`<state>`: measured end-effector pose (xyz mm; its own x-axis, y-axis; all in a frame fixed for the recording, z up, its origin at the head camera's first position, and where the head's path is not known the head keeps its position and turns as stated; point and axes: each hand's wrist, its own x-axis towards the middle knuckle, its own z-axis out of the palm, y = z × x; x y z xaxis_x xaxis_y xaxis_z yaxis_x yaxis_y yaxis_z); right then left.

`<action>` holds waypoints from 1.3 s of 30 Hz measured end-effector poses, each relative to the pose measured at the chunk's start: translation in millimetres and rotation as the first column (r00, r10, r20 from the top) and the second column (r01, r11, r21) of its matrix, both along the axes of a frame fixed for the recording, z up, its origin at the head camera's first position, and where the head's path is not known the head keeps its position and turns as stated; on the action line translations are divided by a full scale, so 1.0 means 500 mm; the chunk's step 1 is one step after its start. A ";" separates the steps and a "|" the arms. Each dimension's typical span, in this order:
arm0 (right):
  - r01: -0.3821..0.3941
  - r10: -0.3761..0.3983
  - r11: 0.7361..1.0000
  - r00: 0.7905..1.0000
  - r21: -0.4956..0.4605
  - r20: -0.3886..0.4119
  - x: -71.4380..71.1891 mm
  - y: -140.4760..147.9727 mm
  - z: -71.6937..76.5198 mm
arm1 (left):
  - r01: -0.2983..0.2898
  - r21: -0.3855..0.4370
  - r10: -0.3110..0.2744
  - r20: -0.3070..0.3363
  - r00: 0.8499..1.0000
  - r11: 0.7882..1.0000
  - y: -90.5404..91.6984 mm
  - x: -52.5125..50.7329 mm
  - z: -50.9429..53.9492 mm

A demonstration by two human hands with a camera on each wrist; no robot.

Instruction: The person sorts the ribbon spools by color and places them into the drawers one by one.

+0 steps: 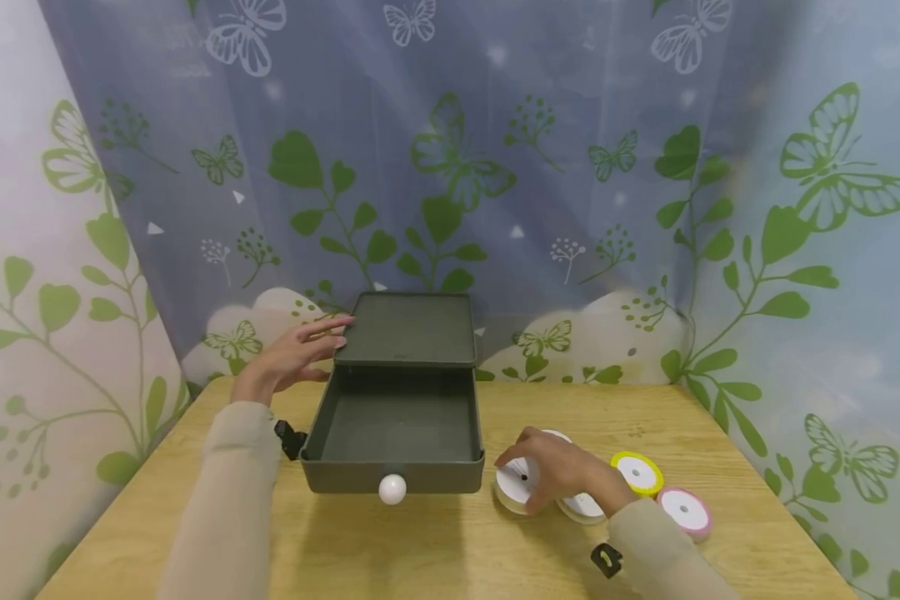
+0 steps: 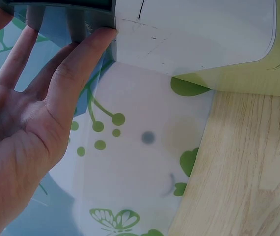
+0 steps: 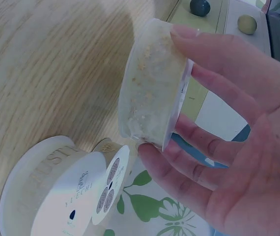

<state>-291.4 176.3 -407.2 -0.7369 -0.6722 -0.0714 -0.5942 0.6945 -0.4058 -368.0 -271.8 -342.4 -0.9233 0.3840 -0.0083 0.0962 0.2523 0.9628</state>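
Observation:
A dark grey-green cabinet (image 1: 410, 329) stands on the table with its top drawer (image 1: 393, 477) pulled out. A white round knob (image 1: 392, 489) is on the drawer front, and the drawer's floor shows bare. My left hand (image 1: 288, 358) touches the cabinet's upper left side with extended fingers; the left wrist view shows the fingertips on its dark upper part. To the right of the drawer, my right hand (image 1: 558, 468) grips a spool of sheer cream ribbon (image 3: 152, 88) between thumb and fingers. In the right wrist view the spool is held by its rims, tilted on edge.
More ribbon spools lie around the right hand: a white one (image 1: 583, 507) partly under it, a yellow-rimmed one (image 1: 637, 473) and a pink-rimmed one (image 1: 684, 510). The wooden table (image 1: 570, 567) ends at a butterfly-patterned curtain (image 1: 555, 183) behind and at both sides.

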 end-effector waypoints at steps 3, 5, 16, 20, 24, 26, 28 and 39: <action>0.021 -0.021 1.000 1.000 0.016 -0.004 0.003 0.000 0.003 | -0.001 -0.002 0.001 -0.002 1.000 1.000 0.000 -0.003 -0.002; 0.034 -0.034 0.999 0.999 0.021 -0.001 0.006 0.000 0.007 | -0.002 -0.001 0.002 0.000 1.000 1.000 0.000 -0.005 -0.002; 0.030 -0.030 0.999 0.999 0.017 -0.014 0.006 0.003 0.046 | 0.004 0.001 -0.004 0.001 1.000 1.000 -0.001 -0.005 0.001; 0.016 -0.015 1.000 0.999 0.016 -0.033 0.008 0.005 0.062 | -0.003 -0.004 0.004 0.007 1.000 1.000 0.000 -0.003 0.001; -0.005 0.005 1.000 0.998 0.007 -0.063 0.009 0.006 0.078 | -0.001 -0.005 0.001 0.008 1.000 1.000 0.001 -0.002 0.000; -0.010 0.010 1.000 0.997 0.002 -0.074 0.009 0.006 0.086 | 0.000 -0.003 0.000 0.009 1.000 1.000 0.001 -0.002 0.000; -0.003 0.002 1.000 0.997 -0.001 -0.074 0.010 0.007 0.092 | 0.003 -0.003 -0.003 0.007 1.000 1.000 0.001 -0.001 0.000; 0.015 -0.017 1.000 0.993 -0.020 -0.119 0.015 0.005 0.125 | 0.006 0.004 -0.006 0.007 1.000 1.000 0.002 -0.001 -0.001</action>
<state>-283.7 178.9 -344.9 -0.7499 -0.6608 0.0306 -0.6282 0.6969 -0.3460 -368.6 -271.0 -342.8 -0.9210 0.3893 -0.0129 0.0913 0.2479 0.9645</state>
